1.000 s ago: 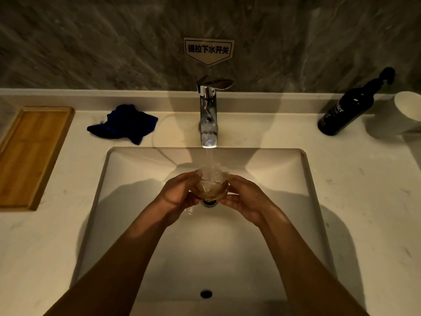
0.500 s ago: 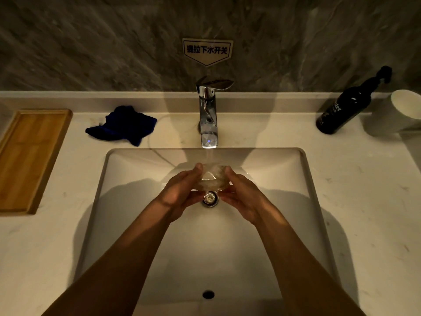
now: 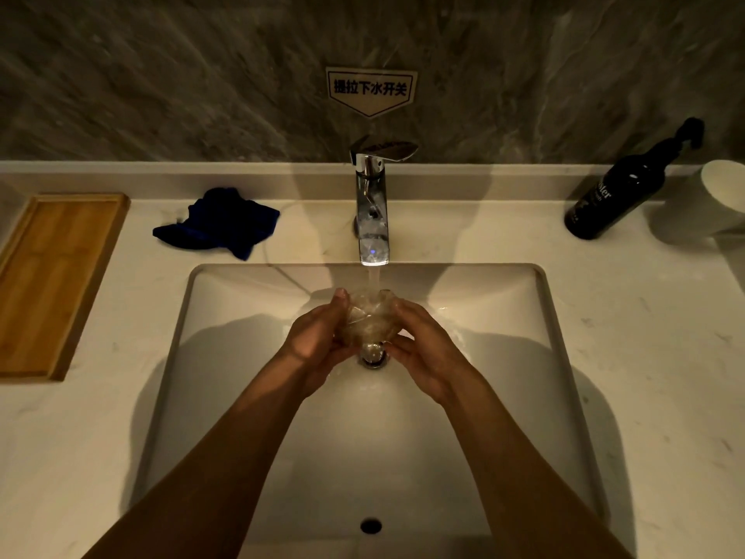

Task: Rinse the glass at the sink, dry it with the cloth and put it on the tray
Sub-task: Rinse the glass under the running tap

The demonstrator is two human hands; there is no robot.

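Observation:
A clear faceted glass [image 3: 369, 318] sits between both my hands over the middle of the white sink [image 3: 242, 397], right under the running stream from the chrome tap [image 3: 371, 219]. My left hand [image 3: 316, 344] cups its left side and my right hand [image 3: 427, 353] cups its right side. The drain [image 3: 375, 357] shows just below the glass. A crumpled dark blue cloth [image 3: 219, 225] lies on the counter left of the tap. The wooden tray [image 3: 52, 284] rests at the far left of the counter with nothing on it.
A dark pump bottle [image 3: 621, 191] and a white cup [image 3: 713, 199] stand at the back right of the counter. A sign [image 3: 371, 88] hangs on the marble wall above the tap. The overflow hole [image 3: 371, 525] is at the sink's near wall.
My hands have lifted the glass a little nearer the spout and turned it under the water. The water keeps running.

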